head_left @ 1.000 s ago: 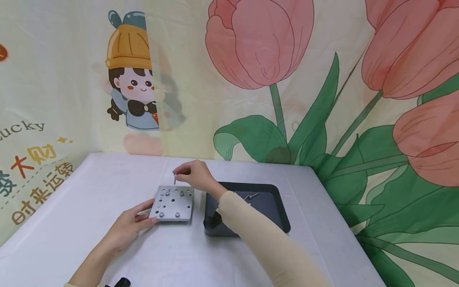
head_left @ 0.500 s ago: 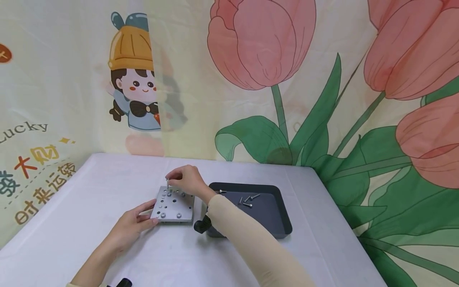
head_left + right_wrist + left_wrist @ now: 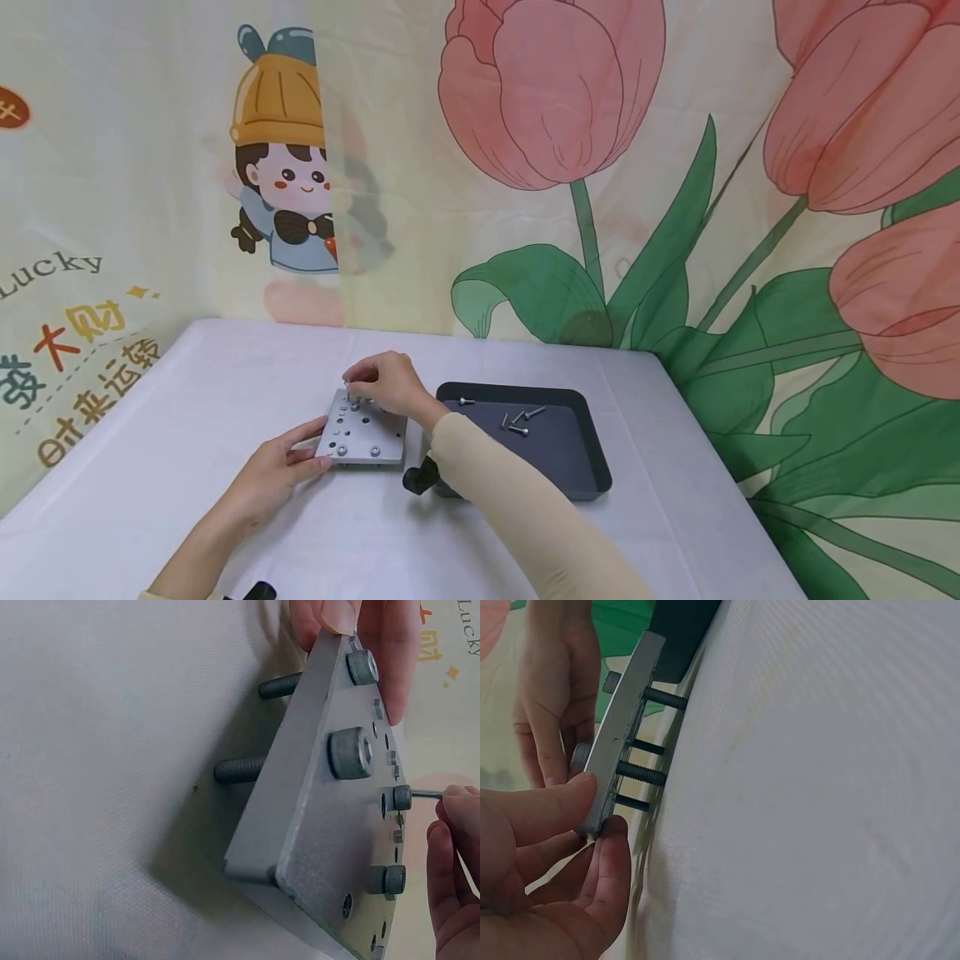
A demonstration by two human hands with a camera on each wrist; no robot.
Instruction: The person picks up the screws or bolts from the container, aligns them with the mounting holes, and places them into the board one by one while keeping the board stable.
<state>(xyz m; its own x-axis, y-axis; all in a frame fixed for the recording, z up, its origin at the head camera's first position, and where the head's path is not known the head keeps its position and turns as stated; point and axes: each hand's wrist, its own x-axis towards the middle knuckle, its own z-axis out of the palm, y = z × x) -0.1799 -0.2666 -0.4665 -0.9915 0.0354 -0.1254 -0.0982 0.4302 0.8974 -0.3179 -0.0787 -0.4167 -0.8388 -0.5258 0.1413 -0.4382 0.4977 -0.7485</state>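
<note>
A silver metal plate with many holes stands raised off the table, with several socket-head bolts seated in it. In the left wrist view, threaded bolt shanks stick out of its underside. My left hand grips the plate's left edge, thumb on top and fingers beneath. Over the plate's far left corner, my right hand pinches a thin screw between thumb and fingers. Seen from the right wrist, this screw's shank shows behind a bolt head; whether its tip sits in a hole cannot be made out.
Right of the plate lies a dark shallow tray holding several loose screws. A white cloth covers the table. Behind it hangs a printed backdrop. A black wrist camera overhangs the tray's near left corner.
My right hand has moved left and down with the screw, to the plate's far left corner. More of the tray's screws have come into view. The left hand keeps its grip.
</note>
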